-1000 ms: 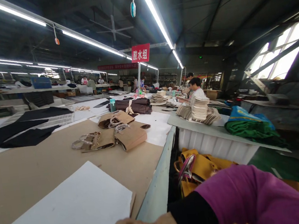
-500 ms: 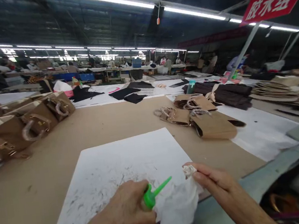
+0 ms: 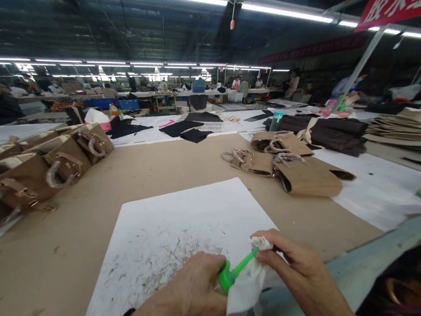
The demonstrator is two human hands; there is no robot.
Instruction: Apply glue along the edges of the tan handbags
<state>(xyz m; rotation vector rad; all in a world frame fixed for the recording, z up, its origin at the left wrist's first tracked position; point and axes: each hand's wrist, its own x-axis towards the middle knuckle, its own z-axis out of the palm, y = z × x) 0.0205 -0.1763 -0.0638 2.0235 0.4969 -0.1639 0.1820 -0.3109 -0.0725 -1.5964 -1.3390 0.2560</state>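
Observation:
My left hand (image 3: 189, 302) grips a squeeze bottle with a green pointed nozzle (image 3: 235, 271); most of the bottle is hidden inside the fist. My right hand (image 3: 297, 270) pinches a crumpled white cloth (image 3: 244, 288) and presses it against the tip of the nozzle. Both hands hover over the near edge of a smudged white sheet (image 3: 166, 234) lying on the brown worktable (image 3: 122, 183).
Tan handbags (image 3: 291, 169) lie in a loose group to the right, and a row of tan bags (image 3: 26, 174) lines the left. Dark fabric pieces (image 3: 188, 130) and a dark stacked bundle (image 3: 329, 132) sit farther back. Other workers stand at distant tables. The table's edge (image 3: 395, 243) runs at right.
The view swung from the right side of the table back to the white sheet. My right hand brought the cloth from beside the nozzle onto its tip.

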